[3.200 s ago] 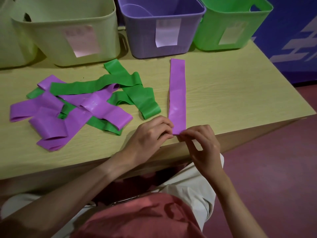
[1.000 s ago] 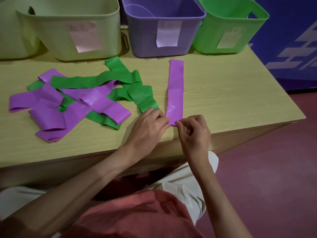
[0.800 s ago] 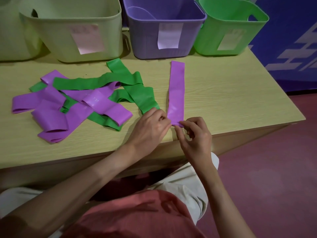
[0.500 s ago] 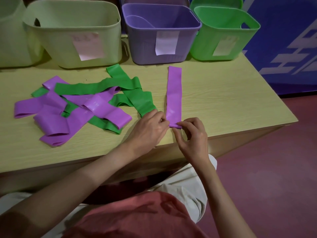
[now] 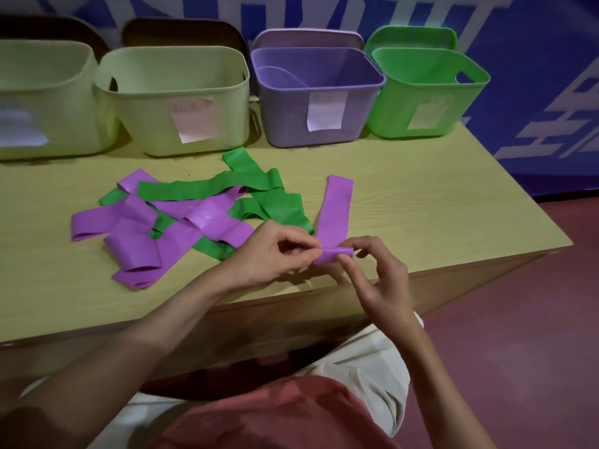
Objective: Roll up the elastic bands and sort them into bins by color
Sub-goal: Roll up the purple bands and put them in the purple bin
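A purple elastic band [image 5: 335, 212] lies flat and straight on the table, its near end turned into a small roll. My left hand [image 5: 275, 251] pinches the roll's left end. My right hand [image 5: 372, 270] pinches its right end with thumb and forefinger. To the left sits a tangled pile of purple bands [image 5: 136, 241] and green bands [image 5: 259, 202]. At the back stand a purple bin [image 5: 343, 124] and a green bin [image 5: 395, 111].
Two pale yellow-green bins [image 5: 152, 118] stand at the back left, each with a paper label. The wooden table [image 5: 437, 196] ends close to my hands at the front and drops off on the right to a dark red floor.
The band's near end has been rolled up a few turns, so the flat part is shorter. My head has tilted up, bringing the whole bins into view.
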